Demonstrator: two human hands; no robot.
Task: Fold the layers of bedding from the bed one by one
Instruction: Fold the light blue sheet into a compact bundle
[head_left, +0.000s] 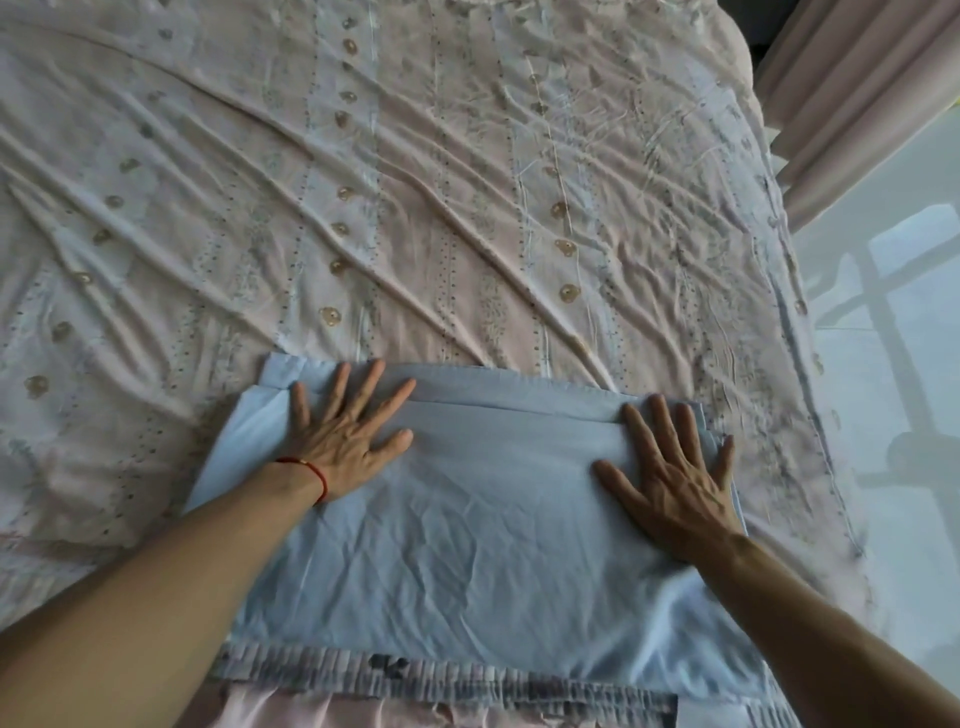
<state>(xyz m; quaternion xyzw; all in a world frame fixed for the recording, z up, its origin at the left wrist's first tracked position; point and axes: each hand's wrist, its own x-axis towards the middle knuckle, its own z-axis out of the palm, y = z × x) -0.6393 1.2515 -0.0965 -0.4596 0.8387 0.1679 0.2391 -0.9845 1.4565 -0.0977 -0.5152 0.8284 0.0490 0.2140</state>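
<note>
Both palms lie flat, left hand and right hand fingers spread, on the folded blue sheet.

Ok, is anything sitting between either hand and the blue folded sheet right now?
Nothing visible. The left hand and the right hand both lie flat, fingers spread, directly on the blue folded sheet, near its far corners. The sheet rests on the patterned bedspread, with nothing else on top of it.

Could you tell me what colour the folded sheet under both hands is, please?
Plain light blue folded sheet, unpatterned; seen in the head view.
</note>
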